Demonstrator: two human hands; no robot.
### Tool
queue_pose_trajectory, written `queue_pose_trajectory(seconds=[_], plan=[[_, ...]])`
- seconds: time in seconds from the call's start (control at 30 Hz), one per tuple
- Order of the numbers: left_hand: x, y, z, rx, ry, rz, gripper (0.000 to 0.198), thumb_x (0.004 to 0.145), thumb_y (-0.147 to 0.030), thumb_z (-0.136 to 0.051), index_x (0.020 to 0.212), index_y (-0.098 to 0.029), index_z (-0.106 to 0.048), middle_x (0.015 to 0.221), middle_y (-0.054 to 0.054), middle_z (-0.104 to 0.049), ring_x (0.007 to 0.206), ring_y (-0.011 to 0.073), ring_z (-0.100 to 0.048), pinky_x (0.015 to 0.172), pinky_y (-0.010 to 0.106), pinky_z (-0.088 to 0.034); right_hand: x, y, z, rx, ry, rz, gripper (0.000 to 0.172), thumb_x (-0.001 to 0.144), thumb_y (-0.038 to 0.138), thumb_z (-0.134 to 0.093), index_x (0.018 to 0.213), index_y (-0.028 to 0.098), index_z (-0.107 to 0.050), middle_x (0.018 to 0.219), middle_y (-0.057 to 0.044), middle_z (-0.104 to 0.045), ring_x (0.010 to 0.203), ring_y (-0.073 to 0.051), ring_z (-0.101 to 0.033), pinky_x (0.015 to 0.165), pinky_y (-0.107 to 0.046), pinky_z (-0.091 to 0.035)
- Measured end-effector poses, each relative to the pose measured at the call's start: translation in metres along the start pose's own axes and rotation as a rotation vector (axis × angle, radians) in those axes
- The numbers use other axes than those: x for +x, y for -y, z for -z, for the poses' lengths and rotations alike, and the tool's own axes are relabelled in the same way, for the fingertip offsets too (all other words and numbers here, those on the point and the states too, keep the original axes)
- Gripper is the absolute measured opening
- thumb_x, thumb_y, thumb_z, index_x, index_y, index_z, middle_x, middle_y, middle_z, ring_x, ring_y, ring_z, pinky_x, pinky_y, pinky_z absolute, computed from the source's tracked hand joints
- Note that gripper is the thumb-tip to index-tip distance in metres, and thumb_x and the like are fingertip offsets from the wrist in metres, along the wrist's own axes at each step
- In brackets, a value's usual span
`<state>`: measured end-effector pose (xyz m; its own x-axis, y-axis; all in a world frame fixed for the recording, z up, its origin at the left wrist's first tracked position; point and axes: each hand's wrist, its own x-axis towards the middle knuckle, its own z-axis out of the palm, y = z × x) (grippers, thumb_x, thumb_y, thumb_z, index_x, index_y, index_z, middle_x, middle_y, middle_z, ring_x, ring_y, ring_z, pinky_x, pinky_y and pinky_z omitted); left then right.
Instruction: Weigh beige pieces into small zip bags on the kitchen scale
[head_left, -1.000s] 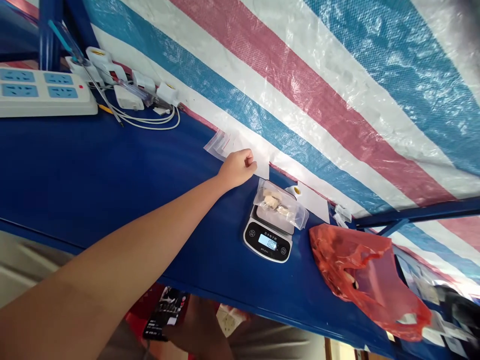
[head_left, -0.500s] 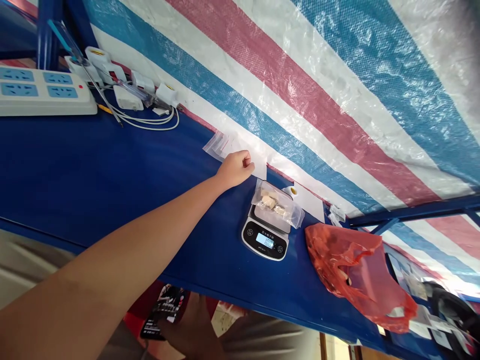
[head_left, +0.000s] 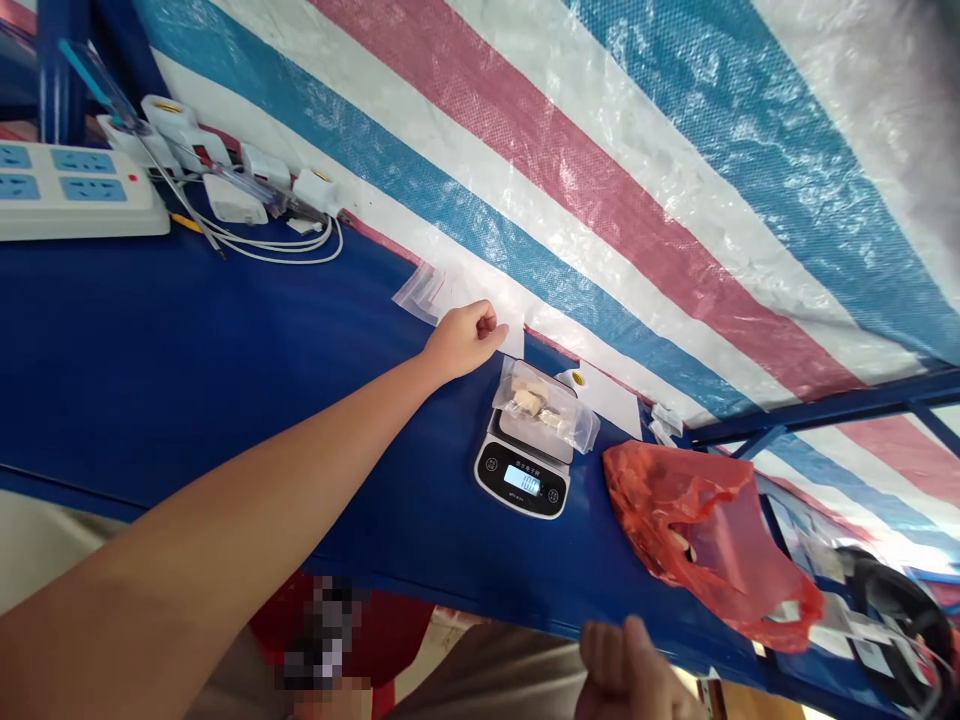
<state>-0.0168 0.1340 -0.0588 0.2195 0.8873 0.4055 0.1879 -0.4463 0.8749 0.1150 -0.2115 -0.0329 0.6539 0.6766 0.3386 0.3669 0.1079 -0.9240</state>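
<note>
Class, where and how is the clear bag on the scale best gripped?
Probably pinch the clear bag by its loose right end, coming from the right: that end juts past the scale, while the beige pieces sit nearer the left.

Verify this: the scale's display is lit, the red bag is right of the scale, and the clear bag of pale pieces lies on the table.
Wrong about the clear bag of pale pieces: the head view shows it on the scale, not the table. The display is lit and the red bag is right of the scale.

The scale (head_left: 523,480), pouch (head_left: 546,406) atop, lies left of the bag (head_left: 716,545).
</note>
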Motion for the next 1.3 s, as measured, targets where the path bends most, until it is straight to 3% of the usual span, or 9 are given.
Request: queue_pose_trajectory(seconds=[0.1, 0.2, 0.33, 0.53, 0.7, 0.83, 0.97, 1.17, 1.3], plan=[[0.000, 0.000, 0.000, 0.008, -0.041, -0.084, 0.013, 0.087, -0.032, -0.062, 0.086, -0.022, -0.055, 0.078, 0.000, -0.062, 0.070, 0.0159, -0.057, 0.067, 0.032, -0.045, 0.051, -0.001, -0.008, 0.155, -0.265, -0.008, 0.055, 0.090, 0.029, -0.070, 0.053, 0.021, -0.031, 0.049, 0.007, -0.024, 0.043, -0.008, -0.026, 0.041, -0.023, -0.030], [0.001, 0.002, 0.002, -0.008, -0.116, -0.217, 0.018, 0.084, -0.015, -0.049, 0.095, -0.020, -0.061, 0.092, 0.004, -0.069, 0.082, 0.0173, -0.063, 0.077, 0.033, -0.050, 0.096, -0.008, -0.019, 0.176, -0.390, 0.022, 0.012, 0.079, 0.025, -0.073, 0.071, 0.021, -0.065, 0.071, 0.002, -0.060, 0.062, -0.013, -0.056, 0.052, -0.025, -0.047], [0.000, 0.002, 0.006, -0.023, -0.046, -0.183, 0.025, 0.074, -0.009, -0.040, 0.067, -0.020, -0.061, 0.070, 0.002, -0.067, 0.071, 0.0171, -0.062, 0.073, 0.033, -0.048, 0.146, -0.017, -0.028, 0.140, -0.442, 0.156, 0.011, 0.067, 0.018, -0.065, 0.057, 0.020, -0.063, 0.104, -0.006, -0.075, 0.107, -0.024, -0.070, 0.079, -0.033, -0.057], [-0.002, -0.003, 0.009, -0.038, 0.001, -0.123, 0.019, 0.067, -0.013, -0.039, 0.051, -0.021, -0.043, 0.050, 0.000, -0.046, 0.054, 0.0150, -0.045, 0.058, 0.033, -0.034, 0.206, -0.023, -0.046, 0.224, -0.317, 0.026, 0.014, 0.058, 0.028, -0.057, 0.048, 0.023, -0.048, 0.055, -0.001, -0.055, 0.063, -0.018, -0.065, 0.063, -0.032, -0.053], [-0.002, -0.003, 0.009, -0.059, 0.037, -0.085, 0.017, 0.066, -0.015, -0.039, 0.050, -0.022, -0.036, 0.049, 0.000, -0.038, 0.053, 0.0148, -0.039, 0.057, 0.033, -0.030, 0.210, -0.035, -0.054, 0.255, -0.223, -0.098, 0.017, 0.051, 0.033, -0.058, 0.051, 0.024, -0.043, 0.045, 0.007, -0.034, 0.037, -0.008, -0.029, 0.038, -0.022, -0.025], [-0.001, -0.002, 0.008, -0.079, 0.042, -0.076, 0.016, 0.067, -0.016, -0.039, 0.052, -0.022, -0.037, 0.051, 0.001, -0.040, 0.055, 0.0150, -0.041, 0.059, 0.033, -0.032, 0.206, -0.037, -0.051, 0.259, -0.189, -0.182, 0.016, 0.049, 0.031, -0.055, 0.052, 0.024, -0.040, 0.044, 0.009, -0.029, 0.037, -0.006, -0.021, 0.037, -0.019, -0.018], [-0.001, -0.003, 0.006, -0.109, 0.029, -0.087, 0.017, 0.076, -0.018, -0.040, 0.063, -0.021, -0.050, 0.063, 0.001, -0.053, 0.063, 0.0154, -0.050, 0.063, 0.032, -0.038, 0.204, -0.035, -0.052, 0.235, -0.126, -0.241, 0.015, 0.053, 0.027, -0.057, 0.056, 0.023, -0.043, 0.046, 0.009, -0.032, 0.038, -0.005, -0.024, 0.037, -0.019, -0.021], [-0.003, -0.007, 0.006, -0.093, -0.042, -0.064, 0.028, 0.099, -0.037, -0.042, 0.087, -0.020, -0.061, 0.074, 0.000, -0.059, 0.067, 0.0144, -0.055, 0.068, 0.030, -0.043, 0.197, -0.028, -0.058, 0.156, -0.077, -0.225, 0.018, 0.060, 0.031, -0.065, 0.074, 0.020, -0.062, 0.068, 0.000, -0.066, 0.049, -0.012, -0.056, 0.041, -0.022, -0.037], [-0.003, -0.008, 0.007, -0.068, -0.037, -0.055, 0.032, 0.101, -0.038, -0.041, 0.084, -0.020, -0.061, 0.073, 0.000, -0.059, 0.067, 0.0144, -0.055, 0.067, 0.030, -0.043, 0.194, -0.024, -0.057, 0.083, -0.042, -0.201, 0.027, 0.072, 0.044, -0.069, 0.079, 0.019, -0.064, 0.062, 0.001, -0.063, 0.047, -0.011, -0.052, 0.041, -0.022, -0.032]])
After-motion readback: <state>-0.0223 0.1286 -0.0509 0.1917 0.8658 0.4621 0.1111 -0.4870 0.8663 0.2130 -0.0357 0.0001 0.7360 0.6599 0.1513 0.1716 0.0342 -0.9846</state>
